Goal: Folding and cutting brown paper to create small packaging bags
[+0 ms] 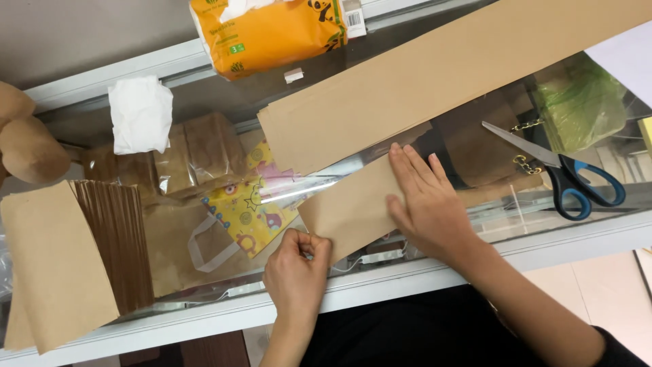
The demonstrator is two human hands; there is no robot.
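A brown paper sheet (353,204) lies on the glass counter top (204,95) in front of me. My right hand (424,200) presses flat on its right part, fingers spread and pointing away. My left hand (299,268) pinches the sheet's lower left corner between thumb and fingers. A long stack of brown paper (441,75) lies slanted just beyond the sheet, touching its far edge.
Blue-handled scissors (564,177) lie at the right. A pile of folded brown paper pieces (75,258) sits at the left. An orange tissue pack (272,30) and a crumpled white tissue (139,112) lie at the far side. Bags show under the glass.
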